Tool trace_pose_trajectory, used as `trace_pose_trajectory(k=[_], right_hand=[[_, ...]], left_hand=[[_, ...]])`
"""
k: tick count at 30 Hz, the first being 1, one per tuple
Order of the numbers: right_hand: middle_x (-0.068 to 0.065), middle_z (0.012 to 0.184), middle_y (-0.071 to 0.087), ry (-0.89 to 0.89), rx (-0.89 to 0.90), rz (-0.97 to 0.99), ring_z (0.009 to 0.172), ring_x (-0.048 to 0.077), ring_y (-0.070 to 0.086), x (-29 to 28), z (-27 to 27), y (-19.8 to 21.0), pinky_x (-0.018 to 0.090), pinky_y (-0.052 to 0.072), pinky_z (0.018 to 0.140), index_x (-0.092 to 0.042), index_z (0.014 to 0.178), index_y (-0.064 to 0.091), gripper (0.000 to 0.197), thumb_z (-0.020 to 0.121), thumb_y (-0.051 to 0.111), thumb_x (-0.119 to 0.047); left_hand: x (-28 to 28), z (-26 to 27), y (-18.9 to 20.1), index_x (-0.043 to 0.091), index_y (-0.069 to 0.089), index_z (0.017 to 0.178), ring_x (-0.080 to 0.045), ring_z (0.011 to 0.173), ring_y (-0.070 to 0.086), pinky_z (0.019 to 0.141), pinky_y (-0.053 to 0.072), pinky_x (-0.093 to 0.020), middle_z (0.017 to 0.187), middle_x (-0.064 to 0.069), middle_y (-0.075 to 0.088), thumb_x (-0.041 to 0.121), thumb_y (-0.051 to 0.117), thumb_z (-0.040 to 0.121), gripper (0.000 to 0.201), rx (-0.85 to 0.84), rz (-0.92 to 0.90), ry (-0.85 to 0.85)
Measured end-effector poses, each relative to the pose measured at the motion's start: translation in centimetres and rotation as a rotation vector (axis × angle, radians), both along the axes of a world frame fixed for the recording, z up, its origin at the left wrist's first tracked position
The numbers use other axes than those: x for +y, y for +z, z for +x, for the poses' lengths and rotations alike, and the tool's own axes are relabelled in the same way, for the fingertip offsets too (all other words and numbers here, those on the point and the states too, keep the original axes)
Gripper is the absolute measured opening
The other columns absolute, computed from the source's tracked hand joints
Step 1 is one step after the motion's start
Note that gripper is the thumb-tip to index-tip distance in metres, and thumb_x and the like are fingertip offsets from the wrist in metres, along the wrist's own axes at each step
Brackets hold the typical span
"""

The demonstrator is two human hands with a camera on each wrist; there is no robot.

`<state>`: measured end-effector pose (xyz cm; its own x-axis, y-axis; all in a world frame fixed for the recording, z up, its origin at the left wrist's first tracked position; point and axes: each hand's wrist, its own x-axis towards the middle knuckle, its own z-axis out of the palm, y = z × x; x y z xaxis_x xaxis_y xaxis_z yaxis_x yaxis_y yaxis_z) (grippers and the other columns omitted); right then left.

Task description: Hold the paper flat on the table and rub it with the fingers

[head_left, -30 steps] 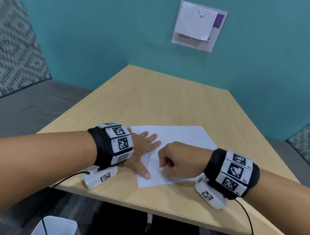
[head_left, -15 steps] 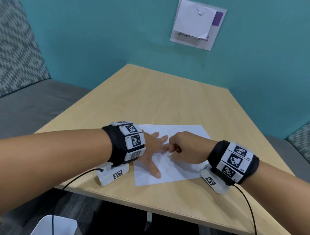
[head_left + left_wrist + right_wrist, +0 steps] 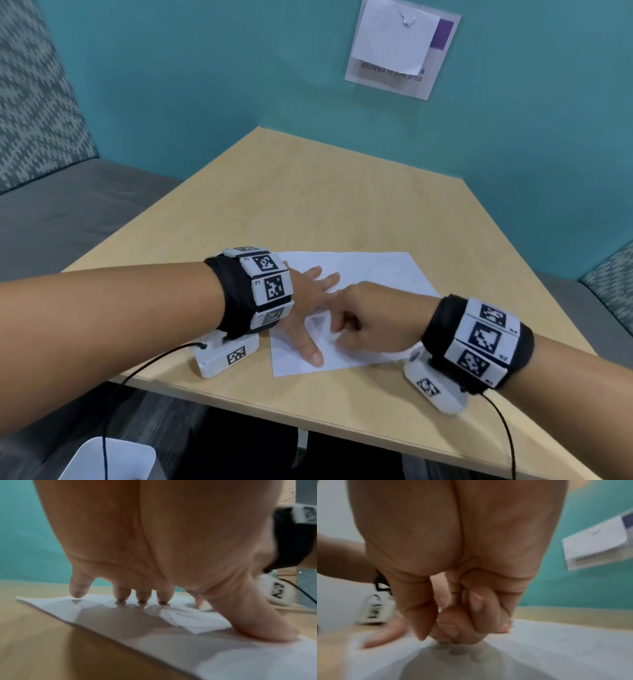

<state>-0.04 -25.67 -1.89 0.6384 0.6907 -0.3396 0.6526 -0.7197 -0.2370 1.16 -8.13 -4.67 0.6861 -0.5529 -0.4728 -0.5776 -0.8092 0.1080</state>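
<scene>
A white paper sheet [image 3: 376, 274] lies on the light wooden table [image 3: 325, 192] near its front edge. My left hand [image 3: 308, 308] rests flat on the sheet's left part, fingers spread and thumb stretched toward me. In the left wrist view its fingertips [image 3: 142, 597] press the creased paper [image 3: 188, 649]. My right hand [image 3: 349, 325] is curled into a fist just right of the left palm, its knuckles down on the sheet. The right wrist view shows the right hand [image 3: 453, 628] with curled fingers touching the paper [image 3: 556, 649] and nothing visible inside them.
A teal wall with a posted sign [image 3: 400, 48] closes the table's far side. A grey bench seat [image 3: 68, 212] with patterned cushions runs along the left, and another cushion [image 3: 613, 277] shows at right. A white container [image 3: 109, 459] stands below the table's front left corner.
My right fist slid over the paper away from me to the left fingers, then came back toward the left thumb. The left hand has stayed flat on the sheet.
</scene>
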Motion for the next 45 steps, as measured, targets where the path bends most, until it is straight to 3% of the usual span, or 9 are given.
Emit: trace_pose_trajectory(k=[3,7,10,14,17,21,35,39,45], right_hand=[[-0.011,0.069,0.053,-0.076,-0.047,0.005,0.062,0.007,0.047,-0.7,1.4,0.2,0.023,0.040,0.064,-0.014,0.083,0.062,0.004,0.085,0.062,-0.017],[0.002,0.069,0.059,0.027,0.081,0.014,0.058,0.009,0.045,0.0,-0.5,-0.4,0.022,0.039,0.058,-0.010,0.084,0.063,0.009,0.083,0.062,-0.019],[-0.013,0.069,0.054,-0.085,-0.047,-0.029,0.061,0.002,0.047,-0.8,2.4,0.4,0.021,0.038,0.067,-0.015,0.095,0.069,0.013,0.086,0.063,-0.021],[-0.016,0.068,0.050,-0.065,-0.050,-0.027,0.063,0.002,0.047,-0.7,1.8,0.0,0.015,0.035,0.060,-0.019,0.087,0.063,0.002,0.086,0.063,-0.020],[-0.017,0.068,0.051,0.015,0.035,-0.019,0.061,-0.001,0.046,-0.3,0.3,-0.1,0.014,0.034,0.059,-0.032,0.076,0.054,0.017,0.086,0.063,-0.021],[-0.015,0.068,0.052,-0.131,-0.087,-0.021,0.061,0.002,0.046,-1.4,2.6,0.3,0.022,0.038,0.066,-0.016,0.086,0.066,0.005,0.085,0.063,-0.020],[0.002,0.069,0.059,0.050,0.052,-0.013,0.056,0.009,0.042,0.0,-1.0,-0.3,0.016,0.033,0.053,-0.007,0.084,0.062,0.011,0.085,0.062,-0.018],[-0.017,0.070,0.051,-0.101,-0.068,-0.024,0.064,0.000,0.047,-1.2,2.0,0.2,0.021,0.038,0.067,-0.023,0.084,0.060,0.004,0.085,0.061,-0.019],[-0.013,0.067,0.053,0.018,0.016,-0.018,0.060,0.004,0.047,-0.2,-0.7,0.0,0.015,0.036,0.056,-0.015,0.085,0.061,0.004,0.085,0.061,-0.019]], left_hand=[[-0.2,0.1,-0.1,0.053,-0.003,0.152,-0.028,0.151,-0.017,0.112,0.000,-0.072,0.164,0.005,-0.024,0.075,0.067,0.073,0.108,-0.005,0.029,0.012],[0.1,0.2,-0.1,0.054,-0.003,0.151,-0.028,0.151,-0.018,0.111,-0.001,-0.072,0.164,0.005,-0.024,0.075,0.067,0.072,0.107,-0.004,0.008,0.006],[-0.1,0.2,0.0,0.049,-0.015,0.152,-0.027,0.151,-0.018,0.113,0.000,-0.072,0.163,0.006,-0.025,0.076,0.065,0.073,0.115,-0.013,0.062,0.014],[-0.2,0.0,0.1,0.050,-0.012,0.153,-0.027,0.151,-0.017,0.113,0.000,-0.072,0.163,0.006,-0.025,0.075,0.065,0.074,0.113,-0.017,0.063,0.008],[0.0,0.2,0.0,0.054,-0.009,0.151,-0.027,0.151,-0.018,0.112,-0.001,-0.073,0.163,0.006,-0.025,0.075,0.066,0.074,0.109,-0.003,0.039,0.006],[0.0,0.4,-0.4,0.047,-0.020,0.151,-0.024,0.151,-0.019,0.113,-0.001,-0.072,0.162,0.007,-0.027,0.080,0.062,0.071,0.120,-0.017,0.075,-0.001],[0.4,0.3,-0.5,0.053,-0.004,0.151,-0.024,0.151,-0.020,0.112,-0.001,-0.073,0.163,0.007,-0.026,0.079,0.064,0.071,0.109,0.002,0.029,0.004],[0.0,0.3,-0.3,0.047,-0.020,0.151,-0.024,0.151,-0.020,0.113,0.001,-0.072,0.162,0.007,-0.028,0.079,0.062,0.073,0.117,-0.010,0.080,-0.006],[0.3,0.3,-0.3,0.050,-0.010,0.152,-0.024,0.151,-0.020,0.112,0.000,-0.073,0.162,0.007,-0.027,0.078,0.063,0.072,0.112,0.003,0.051,-0.005]])
